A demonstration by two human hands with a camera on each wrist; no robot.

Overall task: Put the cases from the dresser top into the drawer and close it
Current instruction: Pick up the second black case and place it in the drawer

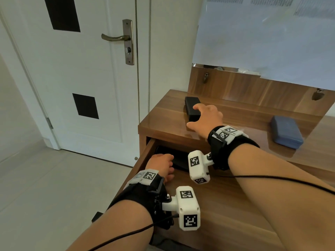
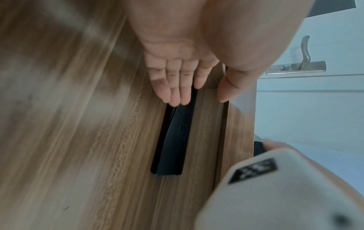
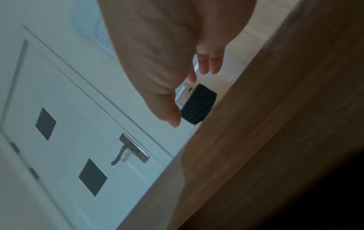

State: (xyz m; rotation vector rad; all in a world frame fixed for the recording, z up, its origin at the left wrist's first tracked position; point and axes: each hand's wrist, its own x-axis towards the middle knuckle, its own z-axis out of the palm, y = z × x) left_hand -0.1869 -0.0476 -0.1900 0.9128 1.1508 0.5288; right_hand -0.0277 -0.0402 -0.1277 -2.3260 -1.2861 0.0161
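A black case [image 1: 191, 107] lies at the back left of the dresser top [image 1: 163, 120]. My right hand [image 1: 203, 115] hovers over its near end, open, thumb and fingers spread; in the right wrist view the black case [image 3: 199, 104] sits just beyond the spread right hand [image 3: 192, 98], not gripped. A blue case [image 1: 287, 132] lies farther right on the top. The drawer [image 1: 145, 156] is pulled out. My left hand [image 1: 163, 165] reaches into it, and its straight fingers [image 2: 177, 93] touch the end of another black case [image 2: 173, 140] lying on the drawer floor.
A white door [image 1: 81, 78] with a metal handle [image 1: 116, 38] stands left of the dresser. A wooden back panel [image 1: 253, 87] and a covered mirror [image 1: 262, 33] rise behind the top. Pale floor tiles [image 1: 45, 187] lie to the left.
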